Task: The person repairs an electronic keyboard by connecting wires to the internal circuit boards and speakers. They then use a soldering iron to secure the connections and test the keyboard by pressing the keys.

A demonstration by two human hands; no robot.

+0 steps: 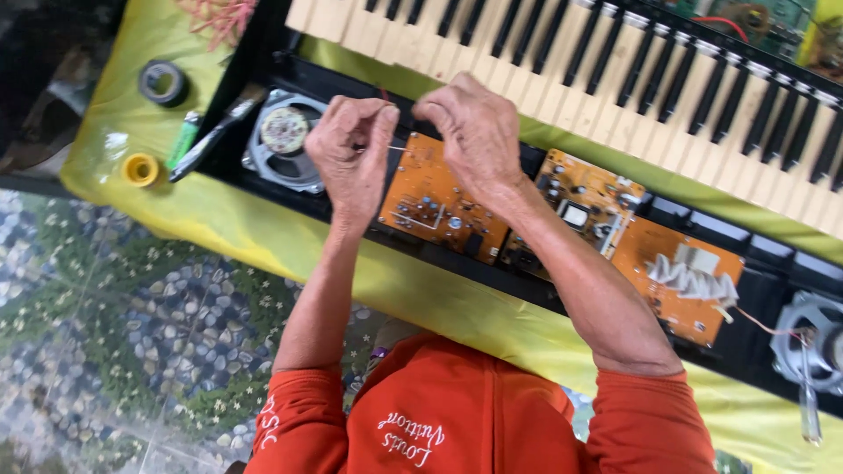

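My left hand (356,154) and my right hand (472,132) meet over an opened electronic keyboard. Both pinch a thin pale wire (397,147) stretched between their fingertips, just above an orange circuit board (435,206). A round speaker (285,140) sits in the black case directly left of my left hand. The row of cream and black keys (615,61) lies beyond my hands. My forearms come out of orange sleeves at the bottom.
Two more orange circuit boards (584,206) (685,276) and a second speaker (812,342) lie to the right. On the yellow cloth (263,237) at left are a dark tape roll (162,82), a yellow tape roll (140,168), a green marker (184,139) and a black tool (215,132).
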